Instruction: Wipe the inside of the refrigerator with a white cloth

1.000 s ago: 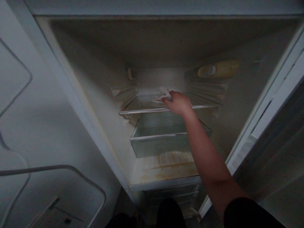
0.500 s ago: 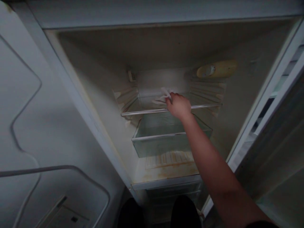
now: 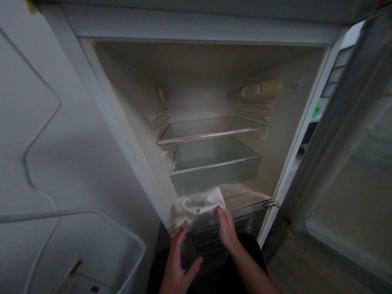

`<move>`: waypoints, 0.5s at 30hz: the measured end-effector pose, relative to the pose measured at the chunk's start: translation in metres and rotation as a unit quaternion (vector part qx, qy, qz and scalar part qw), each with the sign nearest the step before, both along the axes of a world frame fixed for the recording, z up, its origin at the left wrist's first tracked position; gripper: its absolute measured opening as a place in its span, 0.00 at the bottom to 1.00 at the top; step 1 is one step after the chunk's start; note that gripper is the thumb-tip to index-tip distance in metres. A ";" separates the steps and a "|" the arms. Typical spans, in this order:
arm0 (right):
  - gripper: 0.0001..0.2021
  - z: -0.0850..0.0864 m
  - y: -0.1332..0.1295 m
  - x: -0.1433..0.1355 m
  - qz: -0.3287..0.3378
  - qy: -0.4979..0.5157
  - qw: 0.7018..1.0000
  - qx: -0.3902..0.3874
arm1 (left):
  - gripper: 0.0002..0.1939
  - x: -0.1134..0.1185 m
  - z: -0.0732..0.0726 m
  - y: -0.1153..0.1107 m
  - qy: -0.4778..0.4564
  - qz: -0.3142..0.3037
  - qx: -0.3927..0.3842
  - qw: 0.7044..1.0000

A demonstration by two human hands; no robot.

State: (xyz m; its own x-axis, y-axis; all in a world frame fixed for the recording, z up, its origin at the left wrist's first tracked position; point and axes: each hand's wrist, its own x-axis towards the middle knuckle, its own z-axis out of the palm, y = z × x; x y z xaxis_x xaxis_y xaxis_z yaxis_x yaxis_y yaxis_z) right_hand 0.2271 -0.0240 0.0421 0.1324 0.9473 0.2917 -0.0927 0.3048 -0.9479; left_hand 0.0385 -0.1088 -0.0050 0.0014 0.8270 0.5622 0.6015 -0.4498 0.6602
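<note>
A white cloth (image 3: 211, 200) with dark, dirty-looking patches hangs from my right hand (image 3: 226, 226), whose fingers pinch its right end near the fridge's front edge. My left hand (image 3: 180, 261) is lower and to the left, thumb and fingers apart, holding nothing. Behind the cloth is the open fridge, with a glass shelf (image 3: 211, 128) and a clear greenish drawer (image 3: 214, 173) below it. Brownish stains mark the fridge floor (image 3: 245, 199).
The fridge door (image 3: 346, 183) stands open on the right. A yellowish lamp cover (image 3: 263, 89) is on the inner right wall. A cable (image 3: 92, 211) runs along the white wall at the left. My knees are below the fridge opening.
My right hand has come down and out from the glass shelf with the cloth. My left hand has come into view at the bottom. The view has shifted somewhat.
</note>
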 end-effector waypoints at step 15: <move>0.18 0.015 -0.021 0.002 0.129 -0.049 0.988 0.069 | 0.14 0.010 0.070 0.073 -0.030 -0.047 -0.086 0.995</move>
